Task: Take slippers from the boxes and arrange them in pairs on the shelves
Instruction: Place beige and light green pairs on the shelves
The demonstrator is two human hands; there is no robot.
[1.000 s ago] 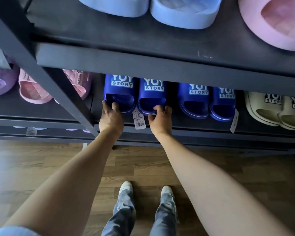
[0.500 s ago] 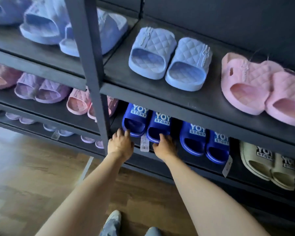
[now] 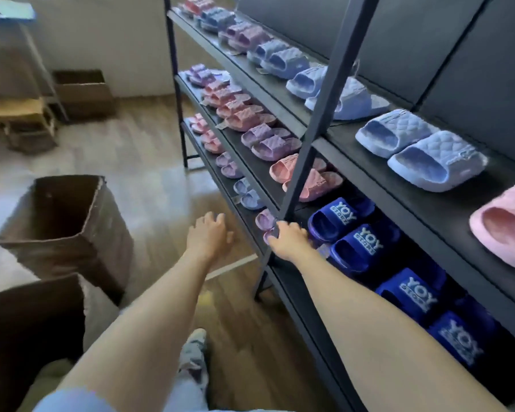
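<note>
**Between one pair and the next: both hands free by the shelf corner**

Nearest, at the lower left, stands the dark flap of a near box (image 3: 27, 322); what it holds cannot be seen. Both bare forearms stretch forward over the wooden floor (image 3: 161, 185). The left hand (image 3: 208, 233) hangs above the floor, clear of the rack, its fingers loosely curled round nothing. The right hand (image 3: 289, 239) lies at the front lip of the low shelf, at the foot of the slanted post (image 3: 318, 114) and just beside a small lilac slipper (image 3: 265, 223); its fingertips are hidden and blurred, so I cannot tell whether it grips anything.

Just right of that hand, two blue slippers (image 3: 339, 218) marked YOY STORY sit side by side on the low shelf, toes outward; a like pair lies nearer along the same board; that placing looks finished.

To the left, near the left hand, an open box (image 3: 66, 221) stands on the floor with a dark interior; its contents do not show.

Farther off, the shelves (image 3: 399, 209) carry pastel slippers (image 3: 419, 150) in twos, row on row; more far boxes (image 3: 84, 90) rest by the wall.

The step in hand seems to be fetching; the next move calls for turning left, reaching down into the open box, lifting out a matched pair, and finding a bare stretch of shelf for it.
</note>
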